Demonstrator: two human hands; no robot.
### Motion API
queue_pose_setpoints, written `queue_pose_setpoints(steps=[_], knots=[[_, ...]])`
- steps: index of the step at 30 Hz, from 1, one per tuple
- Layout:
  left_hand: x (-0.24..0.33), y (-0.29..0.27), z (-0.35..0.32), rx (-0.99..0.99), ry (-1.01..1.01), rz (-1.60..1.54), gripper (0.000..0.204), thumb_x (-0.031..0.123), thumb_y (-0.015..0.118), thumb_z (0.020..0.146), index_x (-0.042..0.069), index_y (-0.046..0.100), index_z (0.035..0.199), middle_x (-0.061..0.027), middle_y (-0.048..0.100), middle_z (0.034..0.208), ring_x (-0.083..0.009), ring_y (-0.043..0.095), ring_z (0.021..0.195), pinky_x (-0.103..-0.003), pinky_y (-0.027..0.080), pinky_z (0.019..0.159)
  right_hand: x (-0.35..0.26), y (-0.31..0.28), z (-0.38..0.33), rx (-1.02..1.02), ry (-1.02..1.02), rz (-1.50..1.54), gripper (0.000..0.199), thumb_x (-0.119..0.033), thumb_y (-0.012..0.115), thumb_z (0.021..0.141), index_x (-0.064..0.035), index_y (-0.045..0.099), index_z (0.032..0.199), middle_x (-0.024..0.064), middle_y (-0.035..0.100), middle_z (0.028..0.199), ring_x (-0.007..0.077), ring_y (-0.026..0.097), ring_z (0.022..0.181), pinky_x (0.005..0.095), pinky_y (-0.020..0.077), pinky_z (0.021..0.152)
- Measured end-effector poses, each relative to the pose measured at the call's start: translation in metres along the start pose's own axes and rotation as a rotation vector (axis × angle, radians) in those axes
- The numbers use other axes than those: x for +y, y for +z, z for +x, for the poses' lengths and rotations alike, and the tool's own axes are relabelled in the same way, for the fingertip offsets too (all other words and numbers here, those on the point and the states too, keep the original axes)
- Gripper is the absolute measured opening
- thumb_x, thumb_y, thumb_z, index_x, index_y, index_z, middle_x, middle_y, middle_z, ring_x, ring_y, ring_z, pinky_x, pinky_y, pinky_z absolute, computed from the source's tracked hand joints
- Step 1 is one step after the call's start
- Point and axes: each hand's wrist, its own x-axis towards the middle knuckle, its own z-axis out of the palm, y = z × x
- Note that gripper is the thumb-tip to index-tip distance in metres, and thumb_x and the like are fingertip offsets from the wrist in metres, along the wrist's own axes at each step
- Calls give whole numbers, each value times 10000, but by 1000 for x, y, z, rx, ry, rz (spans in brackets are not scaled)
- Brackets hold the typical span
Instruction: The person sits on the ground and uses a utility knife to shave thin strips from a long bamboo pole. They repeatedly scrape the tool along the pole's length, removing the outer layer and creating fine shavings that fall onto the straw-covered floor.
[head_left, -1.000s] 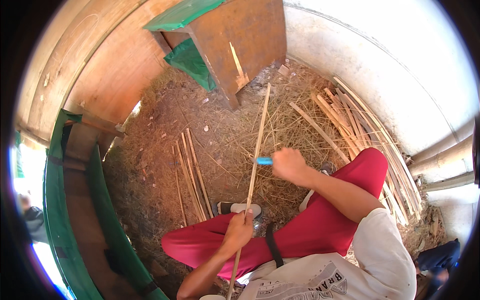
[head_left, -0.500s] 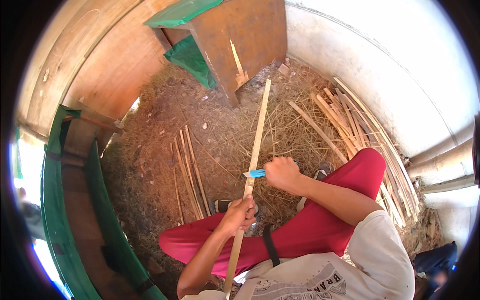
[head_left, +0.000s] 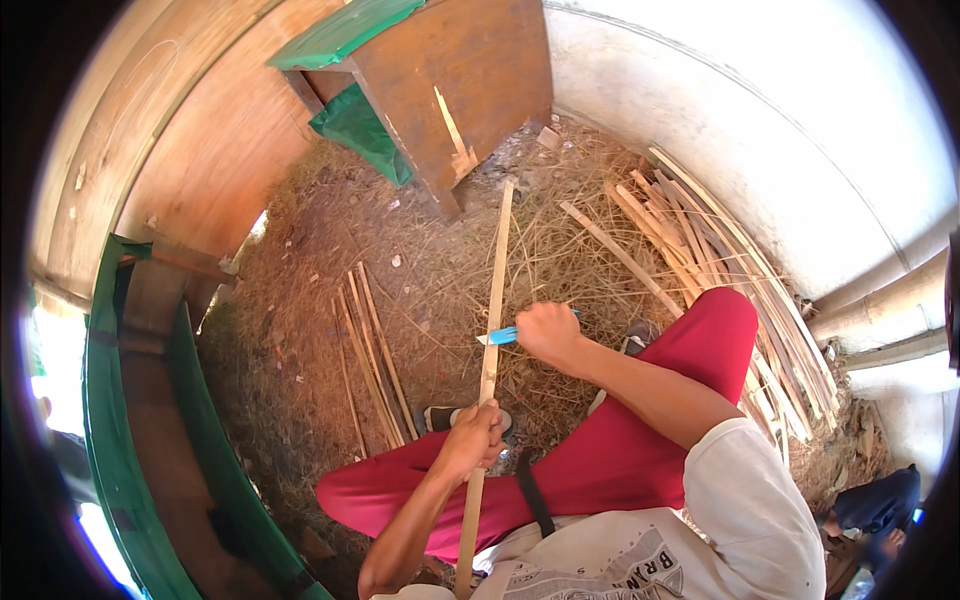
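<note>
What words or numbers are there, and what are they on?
Pale T-shirt: dark printed lettering, partly cut off; I won't copy it out.
Blue-handled knife: too small and hand-covered to read any.
Wooden strip: none that I can make out.

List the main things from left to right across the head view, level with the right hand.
Green-edged wooden frame → small group of loose strips → held strip → right hand → large strip pile.

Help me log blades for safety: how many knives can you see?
1: the blue knife in the right hand, its blade at the light wooden strip gripped by the left hand. Others could be hidden in the straw.
</note>
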Motion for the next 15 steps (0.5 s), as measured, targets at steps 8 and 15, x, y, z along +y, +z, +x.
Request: queue_pose_setpoints(steps=[8, 15], knots=[[-16, -2, -12, -14, -61, 8, 347, 348, 384, 1078, 133, 385, 806, 48, 298, 575, -68, 262, 414, -268, 185, 370, 19, 14, 15, 28, 90, 12, 189, -158, 621, 824, -11, 700, 737, 199, 688, 740, 361, 712, 666, 472, 563, 565], [-33, 4, -50, -28, -162, 25, 346, 329, 421, 1071, 139, 375, 786, 48, 288, 570, -66, 285, 420, -266, 195, 375, 57, 2, 27, -55, 270, 16, 186, -131, 600, 887, -4, 736, 885, 188, 718, 911, 357, 728, 842, 462, 582, 713]])
